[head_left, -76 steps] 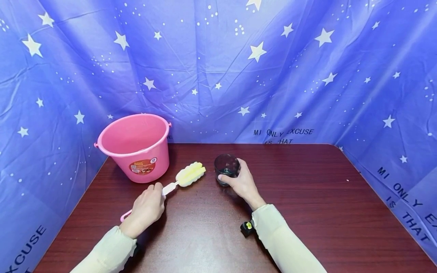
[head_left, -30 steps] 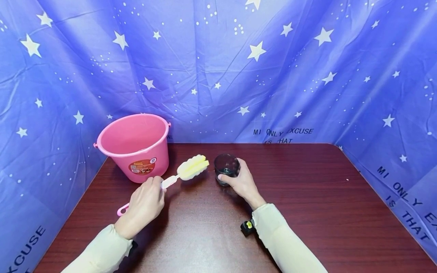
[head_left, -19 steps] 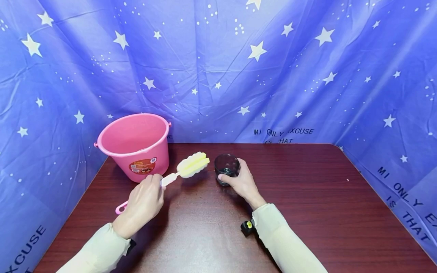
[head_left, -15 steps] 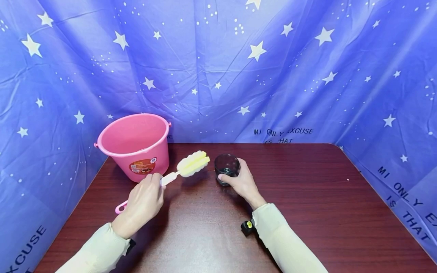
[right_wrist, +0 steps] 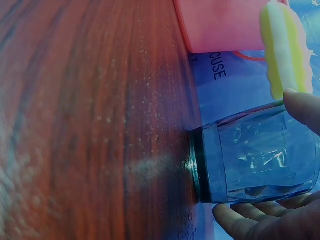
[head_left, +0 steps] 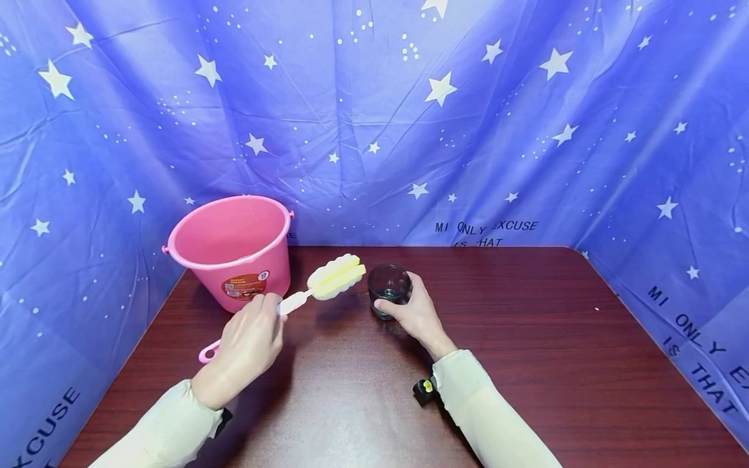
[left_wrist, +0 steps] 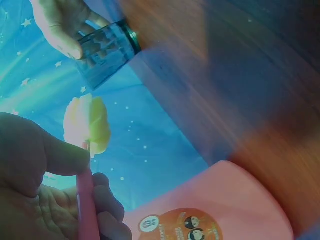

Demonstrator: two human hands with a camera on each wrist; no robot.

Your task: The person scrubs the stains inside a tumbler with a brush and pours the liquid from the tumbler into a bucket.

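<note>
My left hand (head_left: 248,341) grips the pink handle (left_wrist: 86,205) of a sponge brush, and its palm hides part of that handle. The brush's white and yellow sponge head (head_left: 336,277) is raised above the table, pointing right, just left of a dark clear glass (head_left: 389,286). My right hand (head_left: 417,315) holds this glass around its side, thumb in front and fingers behind. In the right wrist view the glass (right_wrist: 255,160) stands upright with its base at the tabletop. The sponge head (right_wrist: 285,50) shows beyond the glass's side, outside it.
A pink bucket (head_left: 269,266) with an orange label stands at the back left of the brown wooden table (head_left: 526,351), close behind my left hand. Blue star-patterned cloth (head_left: 351,117) hangs along the back and both sides. Small droplets (right_wrist: 145,100) dot the tabletop.
My left hand has lifted the brush from near the table and brought its sponge head up and right, closer to the glass. The right hand and the glass have stayed in place.
</note>
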